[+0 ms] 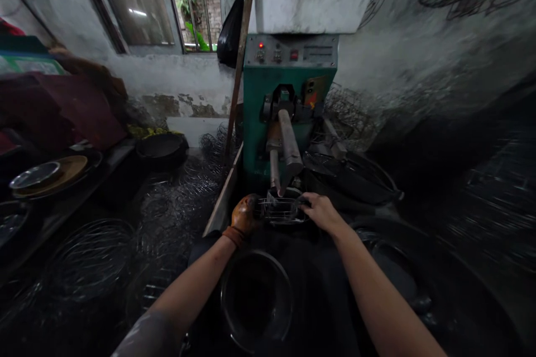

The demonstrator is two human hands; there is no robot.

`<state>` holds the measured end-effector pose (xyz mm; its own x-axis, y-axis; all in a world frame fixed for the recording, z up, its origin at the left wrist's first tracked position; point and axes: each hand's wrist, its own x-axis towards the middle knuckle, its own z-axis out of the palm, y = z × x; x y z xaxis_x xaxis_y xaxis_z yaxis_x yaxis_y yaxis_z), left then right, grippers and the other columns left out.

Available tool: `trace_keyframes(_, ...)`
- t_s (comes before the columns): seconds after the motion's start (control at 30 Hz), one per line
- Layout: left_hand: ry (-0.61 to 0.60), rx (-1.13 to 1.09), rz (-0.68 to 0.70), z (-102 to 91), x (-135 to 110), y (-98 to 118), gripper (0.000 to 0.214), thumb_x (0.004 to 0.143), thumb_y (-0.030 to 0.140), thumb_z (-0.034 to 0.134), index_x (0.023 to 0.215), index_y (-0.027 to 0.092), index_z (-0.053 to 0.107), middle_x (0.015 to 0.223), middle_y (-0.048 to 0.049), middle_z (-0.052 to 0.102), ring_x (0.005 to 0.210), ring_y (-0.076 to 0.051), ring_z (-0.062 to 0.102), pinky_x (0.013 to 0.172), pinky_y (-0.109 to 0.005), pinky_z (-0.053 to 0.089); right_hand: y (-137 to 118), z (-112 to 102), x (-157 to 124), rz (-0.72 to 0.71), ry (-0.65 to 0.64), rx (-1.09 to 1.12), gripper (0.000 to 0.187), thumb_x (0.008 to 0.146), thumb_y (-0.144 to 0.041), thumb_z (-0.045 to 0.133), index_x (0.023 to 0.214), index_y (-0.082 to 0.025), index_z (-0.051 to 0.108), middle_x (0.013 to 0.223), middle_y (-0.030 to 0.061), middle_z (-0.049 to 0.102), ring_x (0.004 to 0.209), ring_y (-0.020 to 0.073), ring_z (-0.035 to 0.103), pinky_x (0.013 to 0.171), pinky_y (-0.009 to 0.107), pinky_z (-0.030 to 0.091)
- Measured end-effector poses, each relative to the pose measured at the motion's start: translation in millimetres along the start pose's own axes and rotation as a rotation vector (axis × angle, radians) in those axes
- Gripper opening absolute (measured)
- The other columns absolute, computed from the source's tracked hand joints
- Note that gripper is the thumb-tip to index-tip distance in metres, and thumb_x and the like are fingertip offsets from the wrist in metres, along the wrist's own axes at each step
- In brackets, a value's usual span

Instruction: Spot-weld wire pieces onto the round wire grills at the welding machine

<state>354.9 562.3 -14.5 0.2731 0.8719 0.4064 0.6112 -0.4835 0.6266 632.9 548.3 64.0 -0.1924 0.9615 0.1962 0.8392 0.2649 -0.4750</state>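
A small wire frame (pixel 282 213) with several parallel thin rods is held level between my two hands, right under the arm tips of a green spot welder (pixel 256 139). My left hand (pixel 244 215), in an orange-brown glove, is closed on the frame's left end. Bare, my right hand (pixel 322 211) pinches its right end between thumb and fingers. The welder's upper arm (pixel 290 145) slants down to a pointed tip that appears to touch or nearly touch the wires. Below it runs the lower arm (pixel 274 170), its end partly hidden by the frame.
A round metal ring (pixel 288 290) lies near my lap. Piles of wire pieces (pixel 167 201) cover the floor at left; a dark basin (pixel 162 146) stands behind. Black pans (pixel 352 178) sit right of the welder. A wooden board (pixel 224 192) slants up beside it.
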Motion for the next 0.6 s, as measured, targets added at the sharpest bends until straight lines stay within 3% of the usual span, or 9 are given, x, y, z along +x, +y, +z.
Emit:
trace_keyframes(0.23, 0.075, -0.106, -0.038, 4.0, -1.9, -19.1, 0.068, 0.065, 0.029, 0.08, 0.128, 0.018, 0.056, 0.118, -0.0106, 0.066, 0.108, -0.027, 0.065, 0.095, -0.04, 0.055, -26.9, 1.1, 28.1, 0.033, -0.031, -0.135, 0.019, 0.082, -0.012, 0.069, 0.097, -0.02, 0.074, 0.106, 0.0077, 0.076, 0.102, 0.0252, 0.071, 0.092, 0.029, 0.051)
trace_keyframes(0.6, 0.15, -0.27, -0.119, 32.5, -4.7, -44.1, 0.069, 0.067, 0.033, 0.084, 0.127, 0.015, 0.056, 0.12, -0.0118, 0.066, 0.11, -0.027, 0.066, 0.098, -0.045, 0.055, -32.3, 14.6, 44.5, 0.011, -0.056, -0.16, 0.017, 0.084, -0.014, 0.067, 0.099, -0.019, 0.074, 0.104, 0.0094, 0.076, 0.101, 0.0239, 0.07, 0.088, 0.027, 0.05)
